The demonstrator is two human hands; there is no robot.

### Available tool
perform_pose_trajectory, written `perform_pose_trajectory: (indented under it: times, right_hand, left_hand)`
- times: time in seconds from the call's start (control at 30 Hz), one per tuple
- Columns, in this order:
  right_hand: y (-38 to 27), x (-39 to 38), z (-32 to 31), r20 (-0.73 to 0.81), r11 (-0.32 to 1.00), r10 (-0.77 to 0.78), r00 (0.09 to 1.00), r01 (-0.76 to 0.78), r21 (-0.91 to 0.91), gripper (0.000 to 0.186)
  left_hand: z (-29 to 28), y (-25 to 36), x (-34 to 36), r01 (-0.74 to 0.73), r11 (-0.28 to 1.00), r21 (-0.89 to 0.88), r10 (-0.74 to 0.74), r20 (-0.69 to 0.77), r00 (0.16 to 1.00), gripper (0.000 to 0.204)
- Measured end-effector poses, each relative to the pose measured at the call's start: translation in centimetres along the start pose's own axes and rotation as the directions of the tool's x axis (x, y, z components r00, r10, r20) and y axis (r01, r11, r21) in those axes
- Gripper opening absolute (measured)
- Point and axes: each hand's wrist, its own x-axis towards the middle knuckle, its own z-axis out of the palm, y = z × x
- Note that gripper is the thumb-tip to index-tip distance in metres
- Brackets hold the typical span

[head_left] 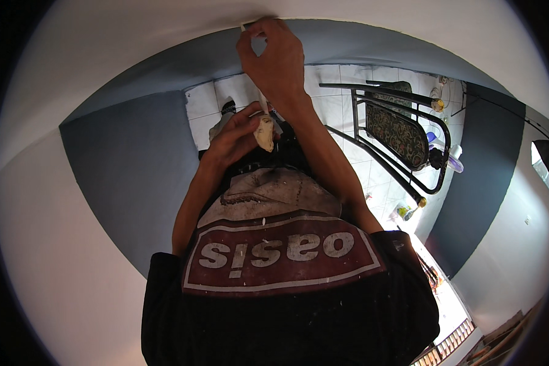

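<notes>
My left hand [238, 135] is closed around a roll of cream masking tape [265, 134], low in front of my shirt. From the roll a pale strip rises toward my right wrist. My right hand [276, 58] is raised to the wall, at the line where the blue-grey band [195, 58] meets the white paint [165, 27]. Its thumb and index finger pinch together, and a small pale end of tape [243, 27] shows at their tips. My right wrist hides part of the strip between the hands.
A black metal-framed chair [402, 125] with patterned cushions is on the white tiled floor [338, 116] to the right. Purple and blue items [454, 161] are beside it, a yellow-green item [404, 211] nearer. Blue-grey wall panels stand left [116, 158] and right [479, 183].
</notes>
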Motion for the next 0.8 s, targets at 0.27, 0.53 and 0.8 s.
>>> perform_pose_trajectory:
  times: [0.27,0.53,0.8]
  right_hand:
    - [0.2,-0.1,-0.4,0.027,0.997,-0.057,0.998,0.059,-0.053,0.02]
    - [0.4,-0.3,-0.8,0.064,1.0,-0.021,0.998,0.022,-0.003,0.023]
    - [0.7,-0.4,-2.2,0.113,1.0,0.019,0.993,-0.021,0.013,0.025]
  left_hand:
    - [-0.2,-0.6,0.4,0.039,0.999,-0.01,-0.039,-0.018,0.999,0.045]
    - [0.0,-0.5,0.9,0.077,0.996,0.038,-0.078,0.039,0.996,0.051]
    - [0.4,-0.6,1.2,0.144,0.982,0.119,-0.144,-0.014,0.99,0.063]
